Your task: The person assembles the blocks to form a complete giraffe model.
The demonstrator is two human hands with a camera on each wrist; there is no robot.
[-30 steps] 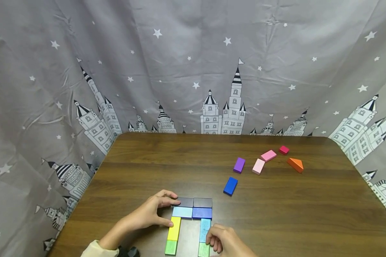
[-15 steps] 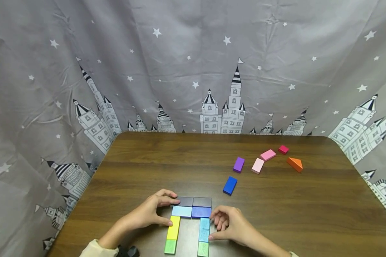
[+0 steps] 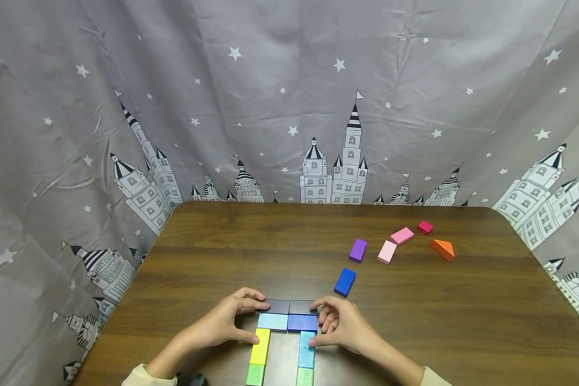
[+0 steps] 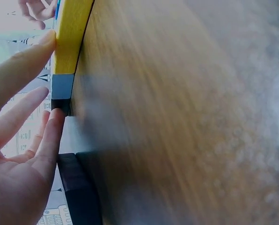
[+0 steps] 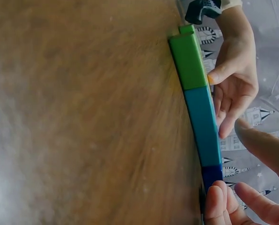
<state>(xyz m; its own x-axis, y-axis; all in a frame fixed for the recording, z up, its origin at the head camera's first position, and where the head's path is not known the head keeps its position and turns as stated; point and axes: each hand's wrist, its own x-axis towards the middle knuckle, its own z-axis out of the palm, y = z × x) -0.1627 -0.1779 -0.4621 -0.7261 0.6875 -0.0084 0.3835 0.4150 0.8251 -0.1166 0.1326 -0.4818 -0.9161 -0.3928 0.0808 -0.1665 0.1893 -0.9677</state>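
Observation:
Flat coloured blocks stand edge to edge in an arch shape in the head view. Two dark blocks (image 3: pixel 303 307) form the far row, above a pale blue block (image 3: pixel 272 321) and a dark blue block (image 3: pixel 302 323). My left hand (image 3: pixel 227 320) spreads along the left side, thumb at the yellow block (image 3: pixel 260 347), fingertips at the left dark block. On the right side, my right hand (image 3: pixel 346 325) has its index fingertip on the right dark block and its thumb on the light blue block (image 3: pixel 306 351); its other fingers are bent. Green blocks (image 3: pixel 255 374) end both legs.
Beyond the arch lie a blue block (image 3: pixel 344 282), a purple block (image 3: pixel 358 250), a light pink block (image 3: pixel 387 252), a pink block (image 3: pixel 402 236), a red block (image 3: pixel 425 227) and an orange triangular block (image 3: pixel 443 250). A grey castle-print curtain (image 3: pixel 280 107) hangs behind the wooden table (image 3: pixel 251 236).
My right hand has moved away from the near end of the right leg towards the far dark row, its thumb and index finger spreading apart. My left hand has stayed in place.

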